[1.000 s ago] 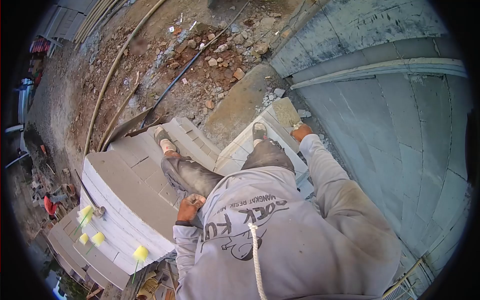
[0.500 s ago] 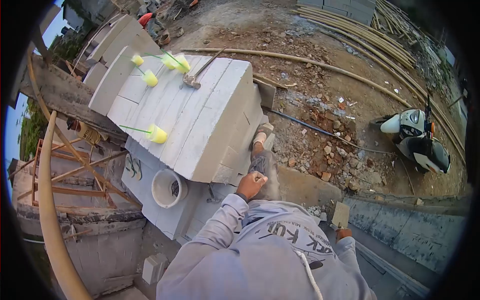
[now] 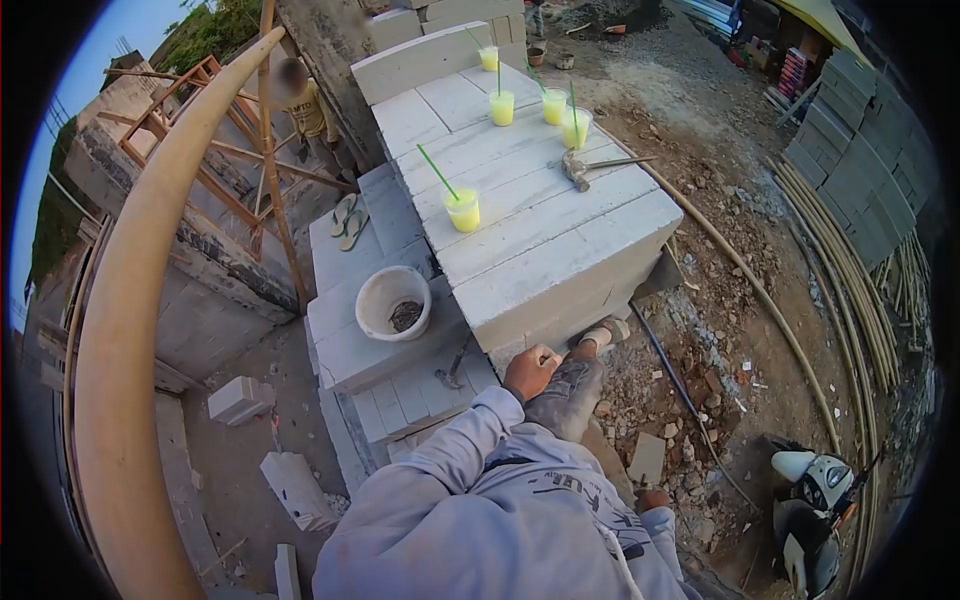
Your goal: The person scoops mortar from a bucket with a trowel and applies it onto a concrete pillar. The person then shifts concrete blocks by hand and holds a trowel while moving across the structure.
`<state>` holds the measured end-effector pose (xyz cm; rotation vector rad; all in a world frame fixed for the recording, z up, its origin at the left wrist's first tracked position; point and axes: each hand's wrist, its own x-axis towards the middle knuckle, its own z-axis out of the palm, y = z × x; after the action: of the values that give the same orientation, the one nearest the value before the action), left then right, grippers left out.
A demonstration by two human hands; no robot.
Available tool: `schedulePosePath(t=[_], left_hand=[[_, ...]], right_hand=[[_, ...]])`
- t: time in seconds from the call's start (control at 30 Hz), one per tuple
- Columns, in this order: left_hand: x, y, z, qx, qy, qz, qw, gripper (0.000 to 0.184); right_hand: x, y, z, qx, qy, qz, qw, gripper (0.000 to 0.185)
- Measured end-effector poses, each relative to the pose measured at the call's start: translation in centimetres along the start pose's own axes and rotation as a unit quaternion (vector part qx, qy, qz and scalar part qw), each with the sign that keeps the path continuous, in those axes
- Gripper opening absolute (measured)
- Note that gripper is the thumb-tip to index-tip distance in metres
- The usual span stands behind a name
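Observation:
My left hand (image 3: 532,372) is curled closed above my bent leg, close to the near corner of the stacked pale blocks (image 3: 560,270). Whatever its fingers hold, if anything, is hidden. Low on the right, my right hand (image 3: 655,498) grips a trowel whose flat, squarish blade (image 3: 648,457) points away from me; the sleeve partly covers this hand. On the block stack lie a claw hammer (image 3: 576,172) and several plastic cups of yellow-green drink (image 3: 462,212) with green straws. Left of my left hand, a second hammer (image 3: 452,372) rests on lower blocks.
A white bucket (image 3: 368,312) with dark material inside stands on the lower blocks, near sandals (image 3: 350,222). A thick bamboo pole (image 3: 125,350) rises close on the left. A person in a yellow shirt (image 3: 312,115) stands beyond. Rubble, bamboo poles (image 3: 835,270) and a motorbike (image 3: 815,490) are right.
My view has swung, so the block stack, bucket and motorbike sit differently in the frame. The left hand stays closed near my leg, and the right still holds the trowel.

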<state>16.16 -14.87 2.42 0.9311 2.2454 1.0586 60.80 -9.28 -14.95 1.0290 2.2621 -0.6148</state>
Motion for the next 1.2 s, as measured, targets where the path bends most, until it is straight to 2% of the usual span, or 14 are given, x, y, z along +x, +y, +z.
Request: schedulePosePath(t=[0.17,0.37,0.4,0.43,0.5,0.57,0.67,0.7,0.77,0.9,1.0,1.1,1.17,1.2], left_hand=[[-1.0,-1.0,1.6,-0.027,-0.068,-0.072,0.995,0.028],[-0.7,-0.3,4.6,-0.084,-0.085,-0.031,0.992,0.026],[-0.7,0.3,4.9,-0.104,-0.091,-0.039,0.990,0.025],[-0.8,0.6,5.4,-0.110,-0.101,-0.036,0.988,0.025],[-0.8,1.2,6.3,-0.121,-0.119,-0.029,0.985,0.024],[-1.4,2.1,6.5,-0.127,-0.145,-0.022,0.981,0.023],[-2.5,0.9,7.4,-0.111,-0.152,0.013,0.982,0.022],[-2.9,0.4,7.4,-0.112,-0.151,-0.010,0.982,0.026],[-3.4,-0.3,7.1,-0.113,-0.151,-0.052,0.981,0.033],[-4.1,-1.8,5.5,-0.187,-0.115,-0.128,0.967,0.034],[-4.9,-1.9,4.5,-0.244,-0.081,-0.172,0.951,0.029],[-5.2,-2.1,4.8,-0.246,-0.078,-0.167,0.952,0.028],[-5.4,-1.2,4.9,-0.255,-0.093,-0.166,0.948,0.027],[-5.3,-0.8,5.0,-0.259,-0.100,-0.164,0.946,0.027]], right_hand=[[2.1,0.5,-2.8,0.257,0.097,0.103,0.956,0.029],[0.9,-1.2,-3.7,0.433,0.150,0.280,0.843,0.040],[3.0,2.7,1.5,0.285,0.093,0.191,0.935,0.043],[3.9,4.2,5.3,0.249,0.082,0.182,0.948,0.043],[2.6,4.3,4.7,0.103,0.003,0.105,0.989,0.039],[1.3,4.5,4.3,0.002,-0.056,0.041,0.998,0.036],[-0.5,4.2,4.4,-0.067,-0.104,-0.005,0.992,0.031],[-0.8,4.2,4.4,-0.081,-0.115,-0.016,0.990,0.029],[-0.7,4.3,4.4,-0.101,-0.122,-0.030,0.987,0.027],[2.6,6.3,4.7,-0.085,-0.072,-0.036,0.993,0.023],[4.5,6.6,0.5,-0.157,-0.090,-0.039,0.983,0.025],[3.6,3.9,-4.3,-0.143,-0.029,-0.067,0.987,0.030],[7.3,7.6,0.5,0.078,0.047,0.036,0.995,0.026],[6.8,6.5,-0.8,0.097,0.052,0.043,0.993,0.026]])
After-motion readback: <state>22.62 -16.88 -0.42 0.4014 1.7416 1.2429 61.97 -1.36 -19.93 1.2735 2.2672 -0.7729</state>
